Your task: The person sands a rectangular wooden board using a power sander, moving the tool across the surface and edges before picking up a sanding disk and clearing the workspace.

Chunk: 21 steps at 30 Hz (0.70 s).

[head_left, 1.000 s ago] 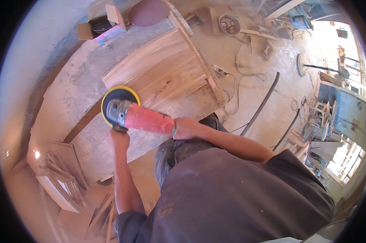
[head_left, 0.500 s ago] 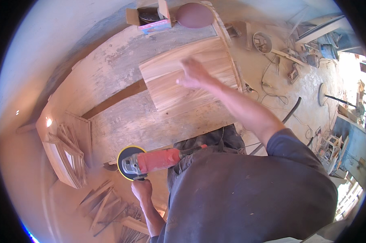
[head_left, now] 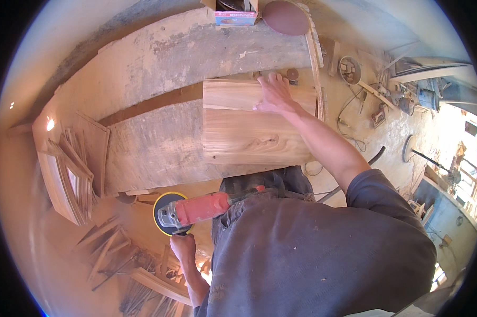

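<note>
My left hand (head_left: 183, 247) is closed around the side handle of a red angle-grinder-style disc sander (head_left: 201, 209). The sander hangs beside my body, off the near edge of the workbench, and its round black pad with a yellow rim (head_left: 157, 217) faces away to the left. A flat panel of light, grained wood (head_left: 249, 129) lies on the bench across its long slot. My right hand (head_left: 276, 98) grips the far edge of this panel, fingers curled over it and thumb on the top face.
The grey, worn workbench (head_left: 154, 142) has a long gap. At its far end are an open cardboard box (head_left: 235, 18) and a brown sanding disc (head_left: 286, 17). Wooden frames (head_left: 69, 179) lean at the left. Offcuts (head_left: 111, 245) litter the floor; a bucket (head_left: 350, 70) and cables lie right.
The panel has come nearer and turned straighter to me, uncovering bench beyond it. My right hand has moved onto its far edge. My left hand still holds the sander; the view has shifted.
</note>
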{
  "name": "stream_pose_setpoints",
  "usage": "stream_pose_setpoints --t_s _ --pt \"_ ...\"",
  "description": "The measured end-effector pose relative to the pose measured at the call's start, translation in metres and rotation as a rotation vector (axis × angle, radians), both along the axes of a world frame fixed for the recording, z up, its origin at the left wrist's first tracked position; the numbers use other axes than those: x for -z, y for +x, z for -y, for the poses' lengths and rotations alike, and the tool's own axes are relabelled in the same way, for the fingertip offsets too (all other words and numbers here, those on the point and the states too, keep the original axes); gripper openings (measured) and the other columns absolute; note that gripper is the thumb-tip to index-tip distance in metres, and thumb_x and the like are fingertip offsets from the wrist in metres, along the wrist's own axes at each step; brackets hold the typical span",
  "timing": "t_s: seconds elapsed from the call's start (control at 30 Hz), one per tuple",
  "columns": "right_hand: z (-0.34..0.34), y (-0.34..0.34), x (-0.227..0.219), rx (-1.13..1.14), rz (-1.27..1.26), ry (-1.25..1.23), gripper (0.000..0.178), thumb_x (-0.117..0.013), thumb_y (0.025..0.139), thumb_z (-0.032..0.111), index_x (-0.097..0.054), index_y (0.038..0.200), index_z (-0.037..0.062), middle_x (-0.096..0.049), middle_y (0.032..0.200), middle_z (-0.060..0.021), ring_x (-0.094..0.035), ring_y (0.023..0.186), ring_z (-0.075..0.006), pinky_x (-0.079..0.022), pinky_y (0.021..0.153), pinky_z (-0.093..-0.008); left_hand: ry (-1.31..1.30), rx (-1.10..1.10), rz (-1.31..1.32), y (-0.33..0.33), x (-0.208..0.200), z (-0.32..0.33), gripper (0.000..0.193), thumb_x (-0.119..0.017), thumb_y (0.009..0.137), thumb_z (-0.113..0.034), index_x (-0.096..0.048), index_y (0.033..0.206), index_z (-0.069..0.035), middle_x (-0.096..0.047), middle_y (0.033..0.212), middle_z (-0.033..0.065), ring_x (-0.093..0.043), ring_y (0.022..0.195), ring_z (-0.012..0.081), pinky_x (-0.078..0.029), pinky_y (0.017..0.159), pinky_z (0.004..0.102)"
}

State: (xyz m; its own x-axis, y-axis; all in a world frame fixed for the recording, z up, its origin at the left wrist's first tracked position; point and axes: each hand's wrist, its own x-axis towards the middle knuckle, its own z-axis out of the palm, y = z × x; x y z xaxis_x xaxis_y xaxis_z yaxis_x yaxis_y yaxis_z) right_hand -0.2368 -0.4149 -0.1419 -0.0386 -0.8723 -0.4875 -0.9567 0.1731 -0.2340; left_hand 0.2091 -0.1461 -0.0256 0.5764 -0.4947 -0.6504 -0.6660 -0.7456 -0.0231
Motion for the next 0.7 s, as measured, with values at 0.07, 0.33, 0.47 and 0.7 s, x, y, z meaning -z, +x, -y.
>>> stream_pose_setpoints --t_s 0.07,0.33,0.47,0.7 --pt "-0.005 -0.004 0.008 0.040 -0.011 0.038 0.090 -0.090 0.062 0.038 -0.053 0.137 0.0048 -0.052 0.133 -0.0216 -0.047 0.131 -0.0399 -0.038 0.111 -0.0491 -0.030 0.001 -0.002 0.004 0.009 -0.003 0.025 -0.060 0.067 -0.006 -0.068 0.083 0.011 -0.068 0.080 0.0335 -0.068 0.084 0.0505 -0.052 0.076 0.0524" --pt "0.006 -0.014 -0.008 0.043 0.199 0.063 0.069 -0.090 0.064 0.031 -0.064 0.120 -0.0003 -0.064 0.118 -0.0228 -0.063 0.110 -0.0378 -0.052 0.096 -0.0429 -0.047 0.012 -0.027 0.002 0.006 0.002 0.024 -0.060 0.068 -0.006 -0.068 0.082 0.012 -0.067 0.078 0.0336 -0.068 0.082 0.0498 -0.052 0.074 0.0520" --pt "0.010 0.015 -0.103 -0.144 0.316 0.128 0.056 -0.087 0.067 0.029 -0.069 0.111 0.0002 -0.070 0.110 -0.0203 -0.068 0.101 -0.0365 -0.055 0.087 -0.0451 -0.067 -0.001 -0.045 0.008 0.007 -0.004 0.023 -0.060 0.068 -0.006 -0.067 0.081 0.011 -0.065 0.076 0.0337 -0.068 0.080 0.0498 -0.051 0.072 0.0523" --pt "-0.025 0.052 -0.178 -0.374 0.325 -0.286 0.033 -0.087 0.068 0.016 -0.066 0.089 0.0007 -0.065 0.088 -0.0129 -0.066 0.082 -0.0363 -0.052 0.072 -0.0468 -0.166 0.028 -0.048 -0.014 -0.008 0.009 0.019 -0.060 0.069 -0.007 -0.065 0.076 0.010 -0.065 0.074 0.0332 -0.067 0.079 0.0501 -0.051 0.070 0.0529"
